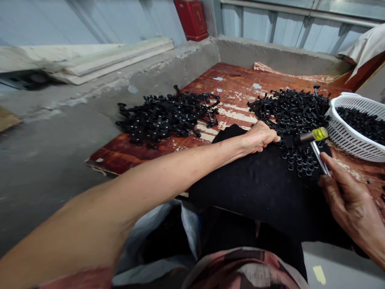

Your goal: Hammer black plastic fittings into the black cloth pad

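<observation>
My right hand (350, 192) is closed round the metal handle of a small mallet (319, 155), whose head has a clear yellow tip. The head is held just above a black cloth (240, 186), close to several small black rings (300, 160). My left hand (261, 136) is closed in a pinch over the far edge of the cloth, left of the mallet head. What lies between its fingertips is hidden. Just beyond both hands is a heap of small black parts (293, 110).
Another pile of black jointed parts (168, 116) lies to the left on the worn red-brown tabletop (237, 86). At the right stands a white slotted basket (345, 134) holding black pieces. A red box (191, 20) and boards (117, 60) rest on the concrete ledge.
</observation>
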Tool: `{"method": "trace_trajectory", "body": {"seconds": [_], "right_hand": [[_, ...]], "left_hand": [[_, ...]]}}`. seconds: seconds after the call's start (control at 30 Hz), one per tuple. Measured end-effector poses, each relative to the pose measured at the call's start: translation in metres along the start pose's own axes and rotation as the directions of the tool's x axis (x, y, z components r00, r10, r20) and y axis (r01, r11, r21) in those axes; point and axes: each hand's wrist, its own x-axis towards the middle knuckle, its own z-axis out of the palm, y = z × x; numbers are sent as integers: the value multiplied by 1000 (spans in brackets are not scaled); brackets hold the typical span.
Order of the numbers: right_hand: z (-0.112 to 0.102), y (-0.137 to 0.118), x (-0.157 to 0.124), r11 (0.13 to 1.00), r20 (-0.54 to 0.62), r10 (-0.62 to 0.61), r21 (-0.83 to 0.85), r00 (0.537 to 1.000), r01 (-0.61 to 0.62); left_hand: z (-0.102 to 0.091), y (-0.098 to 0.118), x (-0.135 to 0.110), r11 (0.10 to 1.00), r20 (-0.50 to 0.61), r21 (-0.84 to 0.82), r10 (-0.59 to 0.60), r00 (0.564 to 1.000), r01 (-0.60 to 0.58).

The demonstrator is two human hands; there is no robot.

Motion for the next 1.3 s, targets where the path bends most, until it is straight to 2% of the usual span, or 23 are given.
{"method": "trace_trajectory", "body": {"seconds": [0.23,0.5,0.87,1.3], "right_hand": [[2,1,1,1000,-8,-10,5,1000,10],[0,1,1,1000,-3,13,8,1000,-13],[2,-1,2,1000,1,17,11,1000,-17],[2,4,1,999,9,-46,-10,999,46]], "left_hand": [[0,-1,1,998,31,-38,55,998,-54],[2,1,1,999,22,-4,43,999,-43],[-1,-11,12,999,17,-36,42,999,-41],[-1,-4,1,999,23,-16,52,998,-52]]}}
